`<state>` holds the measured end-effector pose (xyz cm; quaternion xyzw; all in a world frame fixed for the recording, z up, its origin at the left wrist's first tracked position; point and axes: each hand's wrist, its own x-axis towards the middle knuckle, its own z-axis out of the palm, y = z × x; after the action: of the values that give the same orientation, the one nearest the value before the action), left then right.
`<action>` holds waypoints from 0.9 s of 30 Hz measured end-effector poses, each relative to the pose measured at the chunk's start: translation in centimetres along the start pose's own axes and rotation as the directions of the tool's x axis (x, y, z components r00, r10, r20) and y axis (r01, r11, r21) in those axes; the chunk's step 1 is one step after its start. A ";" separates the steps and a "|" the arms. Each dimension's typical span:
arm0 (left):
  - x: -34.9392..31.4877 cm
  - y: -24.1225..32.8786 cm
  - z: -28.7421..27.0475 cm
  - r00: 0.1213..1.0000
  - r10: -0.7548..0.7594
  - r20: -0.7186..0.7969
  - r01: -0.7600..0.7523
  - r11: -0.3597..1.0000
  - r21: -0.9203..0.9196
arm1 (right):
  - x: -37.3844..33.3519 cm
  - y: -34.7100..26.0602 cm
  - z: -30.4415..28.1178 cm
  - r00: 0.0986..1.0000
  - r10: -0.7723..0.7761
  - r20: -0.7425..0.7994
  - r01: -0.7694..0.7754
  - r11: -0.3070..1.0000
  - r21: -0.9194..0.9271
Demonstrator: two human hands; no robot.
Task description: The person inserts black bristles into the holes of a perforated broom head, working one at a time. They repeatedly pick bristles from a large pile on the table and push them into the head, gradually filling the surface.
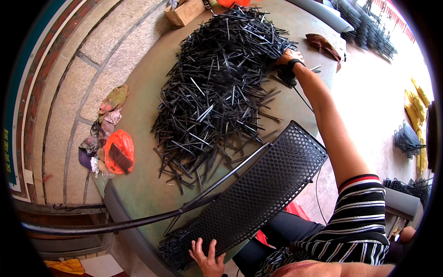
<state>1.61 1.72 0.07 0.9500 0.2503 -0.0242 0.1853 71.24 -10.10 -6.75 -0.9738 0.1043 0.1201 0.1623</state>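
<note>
Left of the right hand (290, 57), perhaps touching, lie heaped black strips (217, 81).

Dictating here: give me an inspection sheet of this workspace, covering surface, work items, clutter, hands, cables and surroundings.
Surface: greenish table, partly covered.
Work items: large heap of loose black strips; black perforated panel slanting across the near side; long dark bar reaching to it from the left.
Clutter: orange-red bag with a dark flat object on it, crumpled cloths, cardboard box.
Hands: left hand at the panel's near end, fingers spread; right hand at the heap's right edge, grip unclear.
Cables: thin dark cord near the right forearm; ends unclear.
Surroundings: yellow material and black wire racks at right.
</note>
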 end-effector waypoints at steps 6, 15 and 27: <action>-0.2 0.1 -0.1 1.000 -0.013 0.003 0.013 1.000 -0.015 | -3.8 -1.1 -1.2 0.991 -0.019 -0.133 0.002 0.992 -0.126; 0.0 0.2 -0.3 1.000 -0.011 0.024 0.010 0.999 0.035 | 2.3 0.4 1.4 0.988 -0.136 -0.075 0.142 0.987 0.081; 0.2 0.3 -0.5 1.000 0.001 0.008 -0.001 1.000 0.023 | 3.1 0.5 3.9 0.955 -0.170 -0.241 0.194 0.978 0.078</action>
<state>1.96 1.71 0.58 0.9521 0.2489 -0.0308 0.1752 73.30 -9.77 -11.34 -0.9772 0.0385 -0.0159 0.2081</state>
